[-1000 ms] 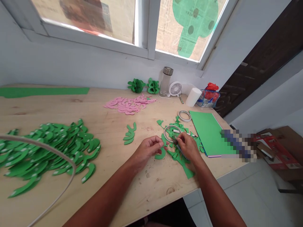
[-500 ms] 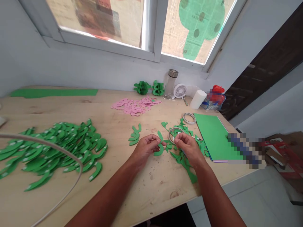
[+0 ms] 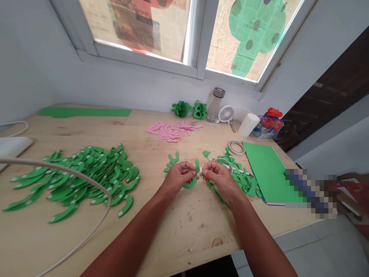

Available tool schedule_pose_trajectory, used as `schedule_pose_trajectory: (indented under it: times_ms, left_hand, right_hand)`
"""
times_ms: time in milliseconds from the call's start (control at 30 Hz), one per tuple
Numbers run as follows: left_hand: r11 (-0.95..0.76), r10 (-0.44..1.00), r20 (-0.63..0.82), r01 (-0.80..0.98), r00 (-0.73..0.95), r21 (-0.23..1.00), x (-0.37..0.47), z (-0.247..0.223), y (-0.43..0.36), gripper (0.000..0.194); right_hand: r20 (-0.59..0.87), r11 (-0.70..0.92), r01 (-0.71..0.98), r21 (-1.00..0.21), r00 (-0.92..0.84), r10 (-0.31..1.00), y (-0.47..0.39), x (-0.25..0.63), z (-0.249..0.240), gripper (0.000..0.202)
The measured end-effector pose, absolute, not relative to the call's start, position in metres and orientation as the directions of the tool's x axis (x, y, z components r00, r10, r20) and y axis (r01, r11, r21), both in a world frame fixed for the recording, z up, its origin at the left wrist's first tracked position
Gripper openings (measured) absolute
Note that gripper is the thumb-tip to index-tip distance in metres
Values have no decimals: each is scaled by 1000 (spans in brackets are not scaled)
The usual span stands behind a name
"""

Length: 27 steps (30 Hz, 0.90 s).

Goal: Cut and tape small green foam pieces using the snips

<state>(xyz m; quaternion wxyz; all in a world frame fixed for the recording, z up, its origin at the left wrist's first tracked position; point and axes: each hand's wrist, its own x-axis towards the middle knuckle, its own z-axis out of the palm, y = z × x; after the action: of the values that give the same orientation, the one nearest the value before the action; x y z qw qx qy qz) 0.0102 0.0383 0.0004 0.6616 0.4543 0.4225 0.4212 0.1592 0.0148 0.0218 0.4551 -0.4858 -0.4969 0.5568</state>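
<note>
My left hand (image 3: 179, 177) is closed on a curved green paper cutout (image 3: 190, 184), whose ends show above and below the fingers. Beside it, my right hand (image 3: 218, 177) pinches a small white piece of tape (image 3: 201, 170) against or close to the cutout; contact is hard to make out. Partly behind the right hand lies a roll of tape (image 3: 230, 164) among green paper scraps (image 3: 245, 179). Another green cutout (image 3: 173, 157) rests just beyond my left hand. A large pile of green cutouts (image 3: 95, 173) with white patches spreads out at the left.
Pink paper cutouts (image 3: 173, 130) lie farther back, before two green paper figures (image 3: 181, 109). A glass bottle (image 3: 215, 105), small fan (image 3: 226, 114) and white roll (image 3: 248, 125) stand near the wall. Green sheets (image 3: 268, 173) lie right; a cable (image 3: 86, 181) crosses the left foreground.
My right hand has moved left from the tape roll to meet my left hand, and a white piece of tape now shows between its fingers. The view has shifted slightly.
</note>
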Motion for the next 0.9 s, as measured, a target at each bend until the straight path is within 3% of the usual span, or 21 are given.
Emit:
schedule_pose_trajectory:
  times_ms: [200,500,900]
  left_hand:
    - [234,938,-190,-125,288,964,9,0,38,27]
    - [237,923,-180,-132,341,963,7,3,38,17]
    - [240,908,-178,-121,379,963,8,4,37,18]
  right_hand:
    - [-132,-143,-81,-986,-120,984,16,165,12,9]
    - [-131,-142,-78,-987,-131,983,15,170,9,4]
    - [-163,-170,-75,-983,-97,982,12,167,13,11]
